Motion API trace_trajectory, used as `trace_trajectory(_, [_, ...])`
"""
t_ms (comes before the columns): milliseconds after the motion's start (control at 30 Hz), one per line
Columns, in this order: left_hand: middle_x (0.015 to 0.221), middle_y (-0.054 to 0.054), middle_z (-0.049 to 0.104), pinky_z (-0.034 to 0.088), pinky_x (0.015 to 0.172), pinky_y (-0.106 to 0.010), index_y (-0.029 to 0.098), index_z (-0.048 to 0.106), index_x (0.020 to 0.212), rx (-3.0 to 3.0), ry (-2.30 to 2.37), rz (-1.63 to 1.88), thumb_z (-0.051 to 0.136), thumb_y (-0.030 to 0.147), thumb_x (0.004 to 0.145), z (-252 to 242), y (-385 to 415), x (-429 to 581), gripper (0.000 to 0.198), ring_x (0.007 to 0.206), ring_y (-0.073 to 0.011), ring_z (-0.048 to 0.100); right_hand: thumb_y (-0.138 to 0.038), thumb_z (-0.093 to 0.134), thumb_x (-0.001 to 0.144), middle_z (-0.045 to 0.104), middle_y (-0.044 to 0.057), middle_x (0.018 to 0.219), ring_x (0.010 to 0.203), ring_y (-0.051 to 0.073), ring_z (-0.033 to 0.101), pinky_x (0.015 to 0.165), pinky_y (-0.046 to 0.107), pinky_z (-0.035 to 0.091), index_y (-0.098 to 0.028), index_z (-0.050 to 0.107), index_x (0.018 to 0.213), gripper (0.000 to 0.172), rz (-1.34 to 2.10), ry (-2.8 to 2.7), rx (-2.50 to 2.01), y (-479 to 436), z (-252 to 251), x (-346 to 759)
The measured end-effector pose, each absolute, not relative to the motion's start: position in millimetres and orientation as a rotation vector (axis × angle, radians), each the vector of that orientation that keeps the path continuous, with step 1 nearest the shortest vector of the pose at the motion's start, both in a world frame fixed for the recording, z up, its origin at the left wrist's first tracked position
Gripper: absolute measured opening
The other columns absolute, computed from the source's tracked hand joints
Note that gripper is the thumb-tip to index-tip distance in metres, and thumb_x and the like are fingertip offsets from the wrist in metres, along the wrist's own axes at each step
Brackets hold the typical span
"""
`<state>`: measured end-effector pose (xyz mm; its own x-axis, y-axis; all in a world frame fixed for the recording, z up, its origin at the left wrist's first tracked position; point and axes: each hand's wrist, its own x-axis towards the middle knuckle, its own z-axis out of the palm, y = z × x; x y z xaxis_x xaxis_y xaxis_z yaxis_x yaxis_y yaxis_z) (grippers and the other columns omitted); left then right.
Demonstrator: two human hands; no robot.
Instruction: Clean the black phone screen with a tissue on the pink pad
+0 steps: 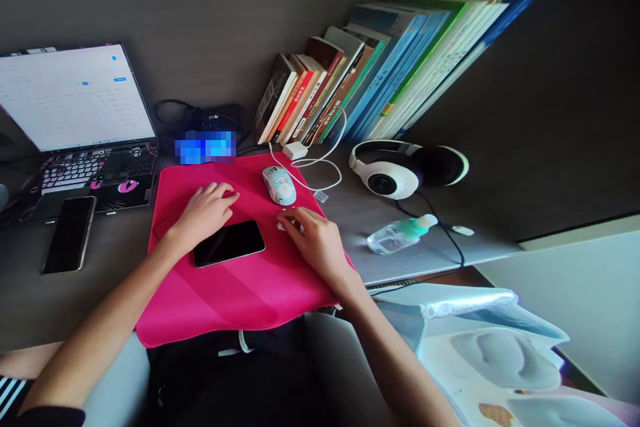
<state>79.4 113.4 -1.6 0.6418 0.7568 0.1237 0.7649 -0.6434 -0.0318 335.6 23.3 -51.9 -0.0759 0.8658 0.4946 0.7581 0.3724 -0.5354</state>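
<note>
My left hand (207, 210) rests on the pink desk mat (240, 303) with its fingers loosely stretched and nothing in them. Just below it lies a smartphone (230, 243) with a dark screen, close to the wrist. My right hand (317, 240) is on the mat's right side, thumb and fingers brought together in a pinch. A small white bit (281, 223) shows at those fingertips, too small to name. Beyond the right hand sits a light blue patterned computer mouse (279, 185).
An open laptop (80, 107) stands at left, with a second phone (70, 233) before it. Books (320, 93) line the back. A white charger (295, 150) with cable, headphones (395, 177) and a spray bottle (395, 237) lie right. A bag (480, 347) stands below the desk edge.
</note>
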Motion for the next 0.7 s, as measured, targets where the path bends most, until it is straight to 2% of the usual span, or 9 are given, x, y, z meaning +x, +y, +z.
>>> trace_trajectory(133, [0.144,-0.014,0.064,0.049,0.106,-0.047,0.019,0.069,0.140,-2.767,-1.284,-0.166,0.054,0.016,0.100,-8,104,81,0.043,0.127,-0.0311,0.059,-0.034,0.055,0.109,0.077,0.006,0.089,0.079,0.022,0.073,0.070,0.032,0.048,-0.024,0.070,0.096,0.023,0.137,-1.899,-1.411,23,-48,330])
trace_trajectory(300, [0.154,-0.006,0.059,0.048,0.110,-0.044,0.030,0.062,0.149,-2.813,-1.196,-0.201,0.057,0.019,0.102,-6,107,89,0.049,0.136,-0.0279,0.055,-0.031,0.053,0.110,0.078,0.008,0.097,0.085,0.024,0.072,0.075,0.034,0.050,-0.022,0.072,0.101,0.023,0.051,-1.999,-1.413,22,-45,319])
trace_trajectory(500, [0.153,-0.010,0.060,0.050,0.106,-0.050,0.025,0.070,0.140,-2.835,-1.101,-0.242,0.065,0.018,0.099,-12,119,94,0.042,0.134,-0.0334,0.057,-0.030,0.055,0.109,0.078,0.008,0.095,0.082,0.023,0.071,0.072,0.034,0.049,-0.022,0.072,0.102,0.020,0.026,-1.984,-1.395,21,-50,321])
trace_trajectory(600, [0.146,-0.009,0.064,0.049,0.106,-0.048,0.023,0.074,0.130,-2.829,-1.060,-0.342,0.067,0.019,0.100,-7,116,90,0.032,0.131,-0.0315,0.059,-0.029,0.055,0.109,0.078,0.008,0.096,0.084,0.024,0.071,0.074,0.035,0.051,-0.022,0.072,0.103,0.020,0.025,-2.001,-1.380,21,-51,322])
trace_trajectory(700, [0.126,-0.008,0.072,0.051,0.100,-0.040,0.019,0.075,0.116,-2.806,-1.046,-0.468,0.071,0.025,0.100,0,110,87,0.018,0.117,-0.0265,0.064,-0.030,0.055,0.109,0.078,0.009,0.098,0.087,0.025,0.072,0.076,0.035,0.051,-0.022,0.072,0.103,0.020,0.018,-2.004,-1.357,21,-51,322])
